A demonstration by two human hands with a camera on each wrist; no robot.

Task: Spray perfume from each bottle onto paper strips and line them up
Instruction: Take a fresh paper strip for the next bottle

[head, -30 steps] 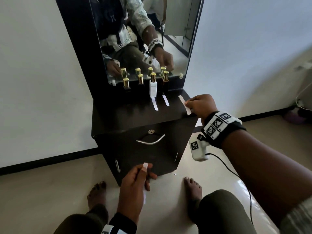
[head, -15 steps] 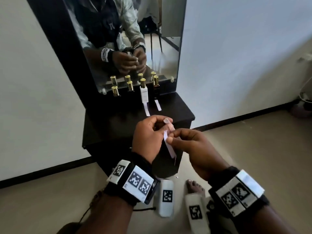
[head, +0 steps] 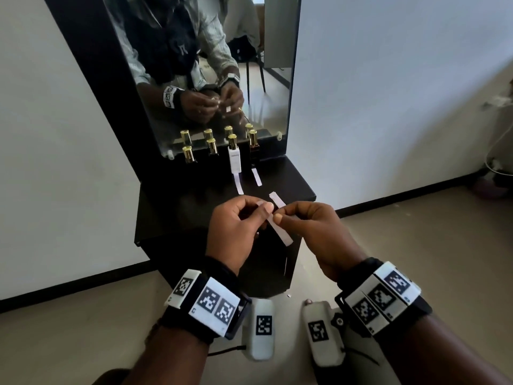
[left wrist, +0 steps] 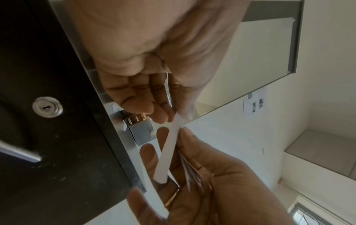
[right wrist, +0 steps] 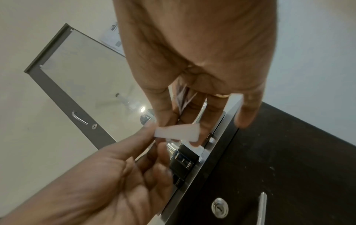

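Both hands meet in front of the black dresser top (head: 177,207). My left hand (head: 236,229) pinches one white paper strip (head: 280,232) between thumb and forefinger. My right hand (head: 313,226) also pinches that strip and keeps a small bundle of strips (right wrist: 183,97) tucked under its curled fingers. Before the mirror stand gold-capped perfume bottles in a row: two dark ones at the left (head: 188,154), a white one (head: 234,159) and a dark one (head: 253,143). Two strips lie on the top, one below the white bottle (head: 238,184) and one below the right dark bottle (head: 256,176).
The mirror (head: 208,65) rises behind the bottles and reflects them. Under the top is a drawer with a keyhole (left wrist: 47,107) and a metal handle (left wrist: 19,152). White walls flank the dresser. Cables hang at the far right (head: 497,151). My bare feet are on the floor below.
My right hand left the dresser's right edge, where it touched a strip. My left hand rose from knee height. They met in front of the dresser and now hold a strip together.
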